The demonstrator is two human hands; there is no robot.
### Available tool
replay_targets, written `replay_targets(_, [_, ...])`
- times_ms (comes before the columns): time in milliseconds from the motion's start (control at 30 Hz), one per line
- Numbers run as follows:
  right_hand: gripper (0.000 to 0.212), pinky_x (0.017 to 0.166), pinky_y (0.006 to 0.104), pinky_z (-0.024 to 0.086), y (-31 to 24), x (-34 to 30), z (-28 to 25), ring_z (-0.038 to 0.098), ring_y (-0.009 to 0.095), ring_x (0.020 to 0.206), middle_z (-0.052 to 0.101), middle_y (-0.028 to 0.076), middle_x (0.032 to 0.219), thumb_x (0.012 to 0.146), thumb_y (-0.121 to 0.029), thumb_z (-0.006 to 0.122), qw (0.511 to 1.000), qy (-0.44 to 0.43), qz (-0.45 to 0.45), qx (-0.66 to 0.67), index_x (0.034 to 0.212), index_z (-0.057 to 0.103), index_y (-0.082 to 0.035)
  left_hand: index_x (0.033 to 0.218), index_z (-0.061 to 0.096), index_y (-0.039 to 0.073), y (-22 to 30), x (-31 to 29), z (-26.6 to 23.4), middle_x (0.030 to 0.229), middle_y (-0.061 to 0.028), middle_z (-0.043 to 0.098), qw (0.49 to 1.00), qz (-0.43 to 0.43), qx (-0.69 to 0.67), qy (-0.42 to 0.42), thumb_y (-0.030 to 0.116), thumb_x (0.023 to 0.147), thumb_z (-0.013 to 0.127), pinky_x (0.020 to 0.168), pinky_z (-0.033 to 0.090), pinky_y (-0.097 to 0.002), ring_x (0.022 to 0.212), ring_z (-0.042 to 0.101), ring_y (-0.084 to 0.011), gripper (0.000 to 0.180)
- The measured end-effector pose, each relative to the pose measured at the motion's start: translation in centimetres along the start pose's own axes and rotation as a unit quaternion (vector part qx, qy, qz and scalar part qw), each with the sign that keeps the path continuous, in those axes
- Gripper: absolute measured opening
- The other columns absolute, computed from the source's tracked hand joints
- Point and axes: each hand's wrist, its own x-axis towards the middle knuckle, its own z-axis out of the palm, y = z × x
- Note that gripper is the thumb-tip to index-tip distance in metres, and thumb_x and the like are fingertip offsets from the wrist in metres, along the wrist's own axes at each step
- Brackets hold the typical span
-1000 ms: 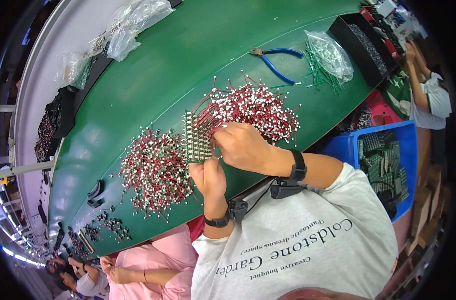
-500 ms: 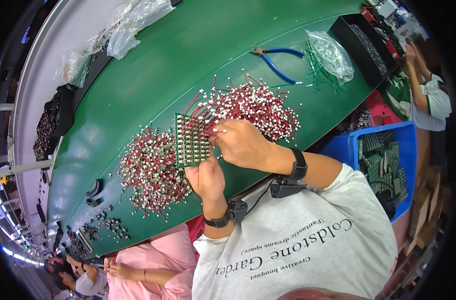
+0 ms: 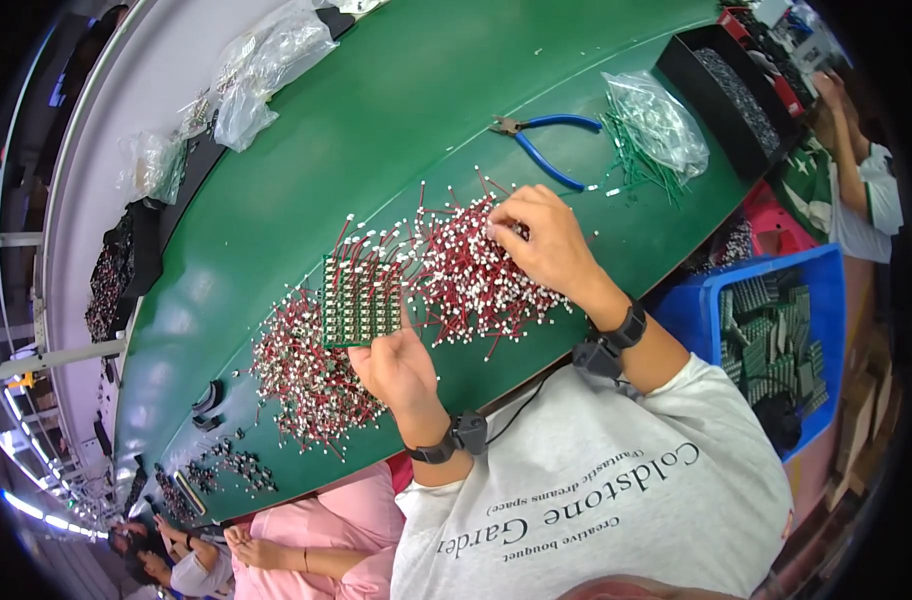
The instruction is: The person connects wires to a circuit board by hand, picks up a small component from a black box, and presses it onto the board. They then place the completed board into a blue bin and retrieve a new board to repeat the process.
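Note:
My left hand (image 3: 398, 370) grips the lower edge of a green circuit board panel (image 3: 361, 310) lined with rows of small metal parts. Red wires with white connectors stick out from the panel's upper rows. Over the right-hand pile of red wires with white connectors (image 3: 466, 270) is my right hand (image 3: 546, 238), its thumb and fingertips pinched together at the pile's upper part. Whether a wire sits in that pinch is too small to make out. A second pile of wired pieces (image 3: 311, 385) lies left of the panel, partly behind it.
Blue-handled cutters (image 3: 551, 150) lie beyond the right pile, beside green strips (image 3: 636, 160) and a clear plastic bag (image 3: 661, 115). A black box (image 3: 691, 55) stands far right. At my right is a blue bin (image 3: 836, 330) of green boards. Small black parts (image 3: 226, 460) lie at left. Other people sit nearby.
My right hand has left the panel and moved up and right to the wire pile. The panel, in my left hand, has shifted slightly left and down in the picture.

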Motion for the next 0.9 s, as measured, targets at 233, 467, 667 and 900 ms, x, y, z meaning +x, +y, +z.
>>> replay_targets(233, [0.006, 0.078, 0.0320, 0.051, -1.2, 1.4, -2.3, 0.066, 0.022, 0.087, 0.070, 0.013, 0.089, 0.082, 0.003, 0.068, 0.972, -0.033, 0.053, 0.227, 0.087, 0.065, 0.002, 0.137, 0.040, -0.005, -1.9, 2.7, 2.3, 0.132, -0.0189, 0.054, 0.998, -0.062, -0.029, 0.008, -0.012, 0.072, 0.040, 0.115, 0.032, -0.0566, 0.124, 0.053, -0.0338, 0.065])
replay_targets(467, [0.009, 0.068, 0.0286, 0.052, -1.3, 2.1, -3.1, 0.068, 0.018, 0.079, 0.070, 0.011, 0.086, 0.081, 0.003, 0.070, 0.954, -0.070, 0.039, 0.289, 0.089, 0.066, 0.001, 0.141, 0.036, -0.002, -3.0, 4.0, 4.3, 0.136, -0.0197, 0.051, 0.995, -0.093, -0.032, -0.024, -0.014, 0.071, 0.039, 0.116, 0.029, -0.0591, 0.129, 0.050, -0.0340, 0.070])
replay_targets(667, [0.014, 0.057, 0.0279, 0.047, -4.8, 1.5, -1.9, 0.060, 0.018, 0.066, 0.065, 0.009, 0.082, 0.078, 0.003, 0.072, 0.956, -0.028, -0.100, 0.275, 0.092, 0.070, -0.001, 0.139, 0.037, 0.002, -2.9, 2.2, 4.2, 0.130, -0.0208, 0.053, 0.987, -0.136, -0.042, -0.074, -0.011, 0.073, 0.039, 0.105, 0.044, -0.0542, 0.120, 0.056, -0.0343, 0.067])
replay_targets(900, [0.011, 0.051, 0.0249, 0.045, -7.7, -1.8, 0.0, 0.058, 0.014, 0.059, 0.063, 0.007, 0.077, 0.075, 0.001, 0.071, 0.973, 0.008, -0.091, 0.214, 0.086, 0.070, -0.001, 0.144, 0.031, 0.008, -1.6, -3.3, 2.8, 0.126, -0.0125, 0.051, 0.985, -0.164, -0.004, -0.050, -0.009, 0.072, 0.047, 0.090, 0.050, -0.0311, 0.106, 0.058, -0.0213, 0.075])
